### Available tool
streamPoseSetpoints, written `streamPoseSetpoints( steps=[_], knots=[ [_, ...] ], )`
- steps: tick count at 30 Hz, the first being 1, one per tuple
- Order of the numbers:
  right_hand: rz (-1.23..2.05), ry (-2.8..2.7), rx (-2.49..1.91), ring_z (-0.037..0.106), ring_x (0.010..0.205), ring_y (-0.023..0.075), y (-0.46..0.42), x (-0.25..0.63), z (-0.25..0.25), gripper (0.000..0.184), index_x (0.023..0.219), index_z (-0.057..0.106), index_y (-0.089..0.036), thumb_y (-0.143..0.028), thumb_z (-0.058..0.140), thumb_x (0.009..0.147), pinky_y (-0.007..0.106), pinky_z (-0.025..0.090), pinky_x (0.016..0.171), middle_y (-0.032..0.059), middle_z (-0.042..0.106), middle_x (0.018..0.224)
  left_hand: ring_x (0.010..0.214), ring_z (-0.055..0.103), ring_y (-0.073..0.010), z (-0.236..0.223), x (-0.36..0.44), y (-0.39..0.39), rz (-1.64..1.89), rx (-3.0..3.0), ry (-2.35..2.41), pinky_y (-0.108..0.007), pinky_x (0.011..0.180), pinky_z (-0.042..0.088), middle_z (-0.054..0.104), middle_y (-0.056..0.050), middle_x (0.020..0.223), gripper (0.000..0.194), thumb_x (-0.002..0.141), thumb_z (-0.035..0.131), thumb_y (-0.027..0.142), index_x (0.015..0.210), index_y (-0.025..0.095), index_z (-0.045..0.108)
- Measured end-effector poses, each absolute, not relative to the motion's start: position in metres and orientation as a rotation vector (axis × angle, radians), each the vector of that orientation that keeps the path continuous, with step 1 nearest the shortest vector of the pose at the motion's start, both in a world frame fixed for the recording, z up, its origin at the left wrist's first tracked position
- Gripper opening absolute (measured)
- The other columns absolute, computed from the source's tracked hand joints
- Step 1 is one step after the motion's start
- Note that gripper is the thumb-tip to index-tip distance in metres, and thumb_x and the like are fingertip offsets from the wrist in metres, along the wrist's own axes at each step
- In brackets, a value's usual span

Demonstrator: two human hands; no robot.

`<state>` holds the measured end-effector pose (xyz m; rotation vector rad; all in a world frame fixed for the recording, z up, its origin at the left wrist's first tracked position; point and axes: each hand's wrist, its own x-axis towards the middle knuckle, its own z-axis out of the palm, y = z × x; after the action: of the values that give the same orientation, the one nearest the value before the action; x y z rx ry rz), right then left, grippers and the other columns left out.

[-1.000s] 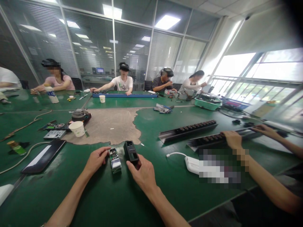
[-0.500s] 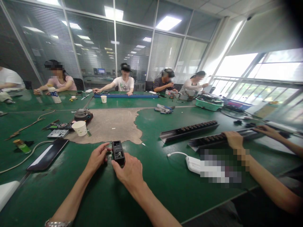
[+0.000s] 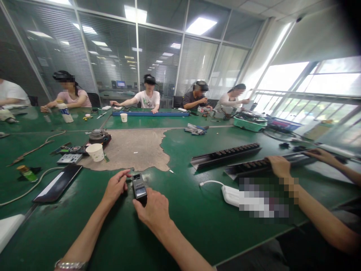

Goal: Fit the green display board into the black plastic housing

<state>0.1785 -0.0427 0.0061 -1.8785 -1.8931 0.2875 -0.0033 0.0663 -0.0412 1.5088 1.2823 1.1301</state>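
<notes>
Right hand (image 3: pixel 153 209) grips the black case (image 3: pixel 138 184), left hand (image 3: pixel 115 187) loosely open alongside, and lopsided pressure could skew it!

You wear a shiny silver band (image 3: pixel 72 265) with a linked, bracelet-like look just below your left hand (image 3: pixel 115 187), partly cut off by the view's lower edge. Your right hand (image 3: pixel 153 208) is bare, and so are both forearms (image 3: pixel 91 229) where they show.
</notes>
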Motion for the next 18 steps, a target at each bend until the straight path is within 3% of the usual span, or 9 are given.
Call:
streamPoseSetpoints(
  steps=[5, 10, 18],
  knots=[
    [0.327, -1.839, -1.832, 0.067, 0.089, 0.0292, -0.044, 0.183, -0.002, 0.052, 0.108, 0.058, -0.020, -0.060, 0.065, 0.075, 0.036, 0.048, 0.074, 0.0103, 0.070, 0.099, 0.048, 0.051, -0.0094, -0.040, -0.004, 0.065, 1.091, 1.548, 1.291, -0.019, 0.039, 0.038, 0.068, -0.008, 0.097, 0.045, 0.085, 0.051, 0.039, 0.121, 0.014, 0.060],
    [0.325, -1.835, -1.766, 0.068, 0.087, 0.0266, -0.042, 0.176, -0.004, 0.040, 0.098, 0.062, -0.021, -0.056, 0.062, 0.081, 0.034, 0.048, 0.074, 0.0075, 0.071, 0.093, 0.048, 0.051, -0.0098, -0.039, -0.003, 0.064, 1.098, 1.544, 1.311, -0.020, 0.040, 0.039, 0.069, -0.007, 0.095, 0.047, 0.083, 0.052, 0.041, 0.121, 0.015, 0.061],
    [0.326, -1.755, -1.837, 0.068, 0.084, 0.0265, -0.044, 0.161, -0.005, 0.040, 0.097, 0.063, -0.018, -0.054, 0.064, 0.081, 0.033, 0.047, 0.074, 0.0095, 0.071, 0.089, 0.047, 0.051, -0.0097, -0.037, -0.002, 0.063, 1.121, 1.524, 1.330, -0.020, 0.040, 0.038, 0.070, -0.005, 0.090, 0.047, 0.082, 0.051, 0.042, 0.119, 0.016, 0.063]
  ],
)
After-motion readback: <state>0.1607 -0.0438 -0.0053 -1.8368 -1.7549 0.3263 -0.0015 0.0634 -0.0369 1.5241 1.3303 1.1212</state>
